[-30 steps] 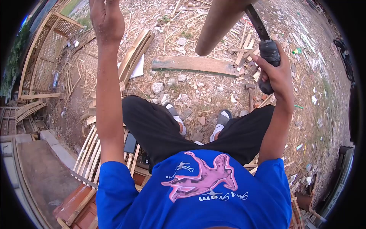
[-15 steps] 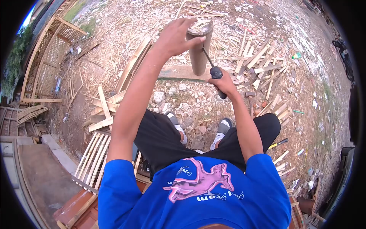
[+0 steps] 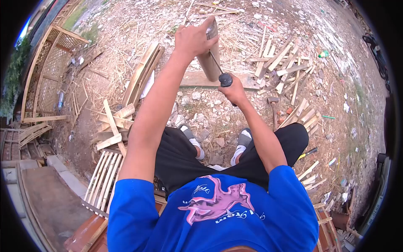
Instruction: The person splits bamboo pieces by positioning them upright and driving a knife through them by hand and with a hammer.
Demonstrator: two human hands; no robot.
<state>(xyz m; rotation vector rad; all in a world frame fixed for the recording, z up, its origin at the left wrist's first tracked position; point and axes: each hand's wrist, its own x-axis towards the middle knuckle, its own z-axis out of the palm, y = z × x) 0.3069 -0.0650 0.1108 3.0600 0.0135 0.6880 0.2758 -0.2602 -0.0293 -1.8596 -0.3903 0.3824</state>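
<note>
A thick bamboo-like cylinder [image 3: 208, 67] stands tilted on a wooden plank [image 3: 247, 82] lying on the ground. My left hand [image 3: 194, 40] is closed around its upper end, thumb on the near side, hiding most of the top. My right hand [image 3: 235, 90] grips the black handle of a long thin metal tool [image 3: 215, 62]. The shaft, perhaps a blade seen edge-on, slants up to the cylinder and passes behind my left hand. A thin tip shows beyond the knuckles. Whether the edge is in the cylinder cannot be made out.
Split slats [image 3: 285, 63] lie in a pile at right, with more slats [image 3: 113, 122] at left. A hammer [image 3: 273, 110] lies near my right knee. Long split pieces [image 3: 145, 71] lean left of the plank. A lattice panel [image 3: 46, 75] stands far left. Rubble covers the ground.
My left hand has gone from spread fingers at the cylinder's top to a grip around it. The cylinder leans more, its top further left. My right hand and the tool have shifted slightly left.
</note>
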